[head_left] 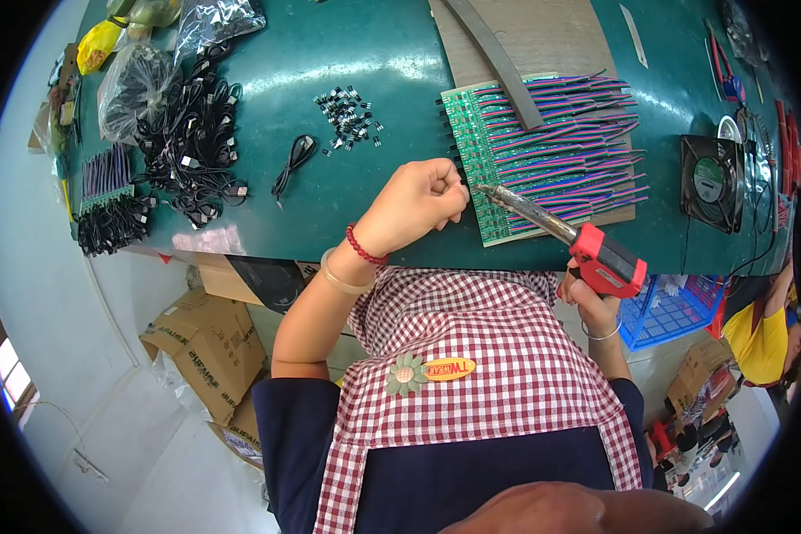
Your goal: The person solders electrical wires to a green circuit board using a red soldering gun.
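Note:
My right hand [589, 303] is wrapped around the handle of a red and black soldering gun [603, 263]. Its long metal barrel points up and left, and the tip is at the left part of a green circuit board panel [468, 125]. Rows of thin multicoloured wires [565, 147] run from that panel to the right, with small black parts along its left edge. Beside this edge my left hand [418, 203] is closed in a pinch; whatever its fingertips hold is hidden. A grey metal bar [498, 67] lies across the panel and the brown board [565, 36] beneath it.
Small black connectors [347, 116] lie scattered on the green table [365, 53], near a coiled black cable [294, 165]. Farther left is a heap of black cables [191, 142]. A black fan [712, 182] stands at the right; a blue basket [672, 316] is below the table edge.

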The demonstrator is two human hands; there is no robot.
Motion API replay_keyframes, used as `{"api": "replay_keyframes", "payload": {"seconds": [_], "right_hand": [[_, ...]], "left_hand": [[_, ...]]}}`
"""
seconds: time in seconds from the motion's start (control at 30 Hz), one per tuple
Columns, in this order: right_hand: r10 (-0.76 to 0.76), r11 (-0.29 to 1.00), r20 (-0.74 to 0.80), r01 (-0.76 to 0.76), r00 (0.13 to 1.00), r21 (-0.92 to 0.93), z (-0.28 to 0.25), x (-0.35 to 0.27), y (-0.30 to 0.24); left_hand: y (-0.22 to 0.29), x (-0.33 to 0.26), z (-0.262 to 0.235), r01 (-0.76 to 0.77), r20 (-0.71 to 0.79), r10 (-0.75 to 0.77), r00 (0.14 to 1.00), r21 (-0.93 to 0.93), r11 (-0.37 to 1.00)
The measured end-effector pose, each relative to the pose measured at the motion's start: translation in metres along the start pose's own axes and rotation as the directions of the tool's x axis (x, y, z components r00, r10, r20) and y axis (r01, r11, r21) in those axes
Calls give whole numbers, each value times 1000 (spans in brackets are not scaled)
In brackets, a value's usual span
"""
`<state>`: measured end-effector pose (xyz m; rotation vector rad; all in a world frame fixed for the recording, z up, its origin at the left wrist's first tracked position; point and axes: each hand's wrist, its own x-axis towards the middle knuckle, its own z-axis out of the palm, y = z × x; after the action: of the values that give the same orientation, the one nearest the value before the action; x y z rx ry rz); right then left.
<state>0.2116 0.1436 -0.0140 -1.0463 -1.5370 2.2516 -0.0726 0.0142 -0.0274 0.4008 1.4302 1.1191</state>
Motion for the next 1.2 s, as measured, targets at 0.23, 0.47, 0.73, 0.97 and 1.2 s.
{"api": "replay_keyframes", "payload": {"seconds": [0.23,0.47,0.73,0.97,1.2], "right_hand": [[21,999,2,-21,1000,-29,2,1,-2],[-25,985,35,30,999,-168,-4,-2,5],[-118,980,30,121,993,-155,-2,-3,5],[-119,989,42,122,992,-86,4,1,0],[-129,990,27,130,991,-55,8,3,-3]], "left_hand": [[1,-1,1,-6,-11,6,1000,3,1000],[2,-1,2,2,-28,-2,1000,18,1000],[2,-1,2,-17,-14,18,1000,25,1000],[2,-1,2,-8,-12,8,1000,28,1000],[5,-2,3,31,-20,-30,999,42,999]]}}
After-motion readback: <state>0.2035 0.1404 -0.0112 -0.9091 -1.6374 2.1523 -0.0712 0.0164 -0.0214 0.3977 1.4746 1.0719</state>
